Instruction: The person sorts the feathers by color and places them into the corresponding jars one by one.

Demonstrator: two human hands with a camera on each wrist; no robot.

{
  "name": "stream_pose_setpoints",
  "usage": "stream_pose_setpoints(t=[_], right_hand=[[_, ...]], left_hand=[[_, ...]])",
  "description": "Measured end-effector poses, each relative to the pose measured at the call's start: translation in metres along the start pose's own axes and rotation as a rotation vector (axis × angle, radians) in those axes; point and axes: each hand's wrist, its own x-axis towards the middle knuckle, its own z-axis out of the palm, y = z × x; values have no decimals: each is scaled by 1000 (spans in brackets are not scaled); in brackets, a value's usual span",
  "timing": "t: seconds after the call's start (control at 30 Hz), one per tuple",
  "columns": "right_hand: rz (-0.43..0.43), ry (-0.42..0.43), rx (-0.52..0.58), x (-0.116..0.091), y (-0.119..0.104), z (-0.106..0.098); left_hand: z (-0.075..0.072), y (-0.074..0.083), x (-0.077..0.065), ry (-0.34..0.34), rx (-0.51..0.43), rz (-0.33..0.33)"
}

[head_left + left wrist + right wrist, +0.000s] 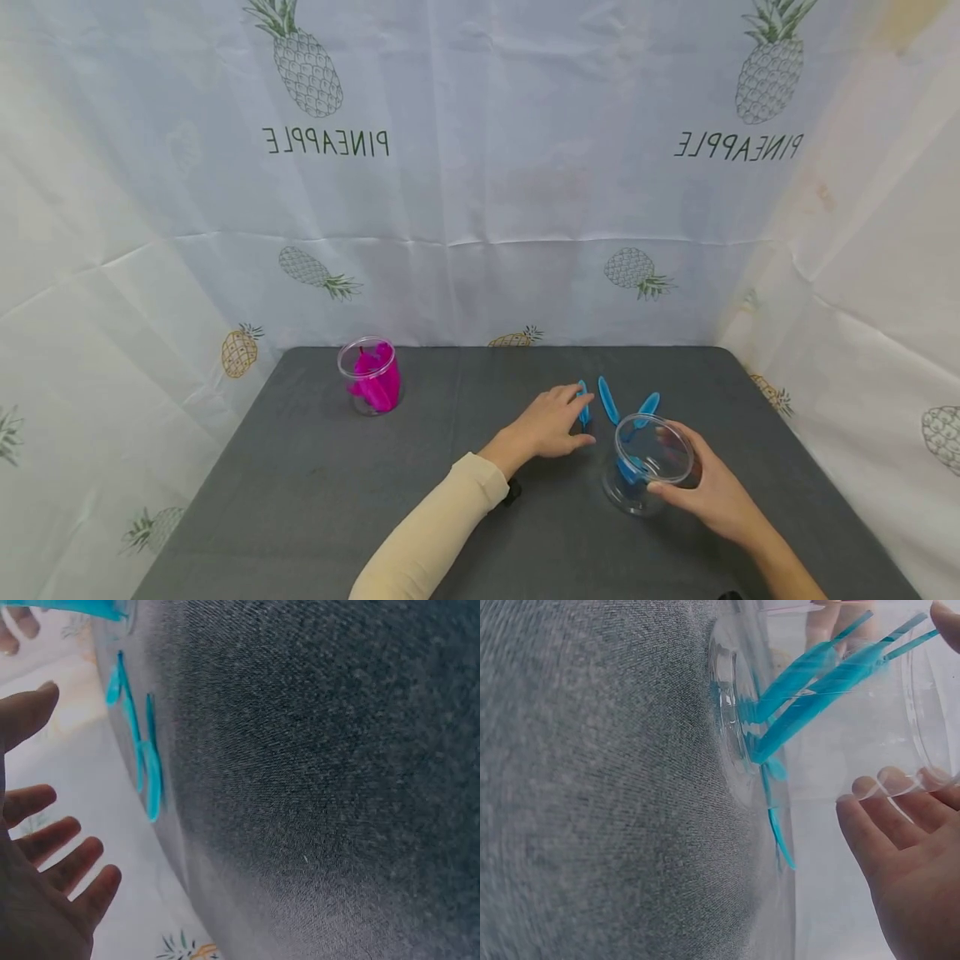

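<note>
In the head view my right hand [712, 492] grips a clear plastic jar [619, 493] by its side, fingers curved round the wall. The jar stands on the table, and several blue spoons [817, 697] lean inside it, handles towards its mouth. My left hand [553, 423] reaches over the table left of the jar, its fingers spread. Its fingertips overlap a blue spoon [584, 408] in the head view. More blue spoons [608, 402] lie just behind the jar. From the left wrist, my open palm shows with nothing in it, near the loose spoons [154, 780].
At the back left of the dark grey table [337, 500] stands another clear jar [358, 403] holding magenta pieces [381, 383]. A white pineapple-print curtain [480, 192] closes off the back and both sides.
</note>
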Motion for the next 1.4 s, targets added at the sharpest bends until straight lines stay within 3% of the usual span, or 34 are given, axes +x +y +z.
stream_pose_setpoints(t=[0.27,0.63,0.97,1.4], right_hand=[[-10,2,11,-1,0,0],[-7,9,-2,-1,1,0],[-20,8,-15,-2,-1,0],[-4,16,-30,-1,0,0]], left_hand=[[7,5,10,-79,-1,-17],[15,7,13,-245,-5,-76],[17,7,14,-216,93,-38],[13,2,10,-262,39,-29]])
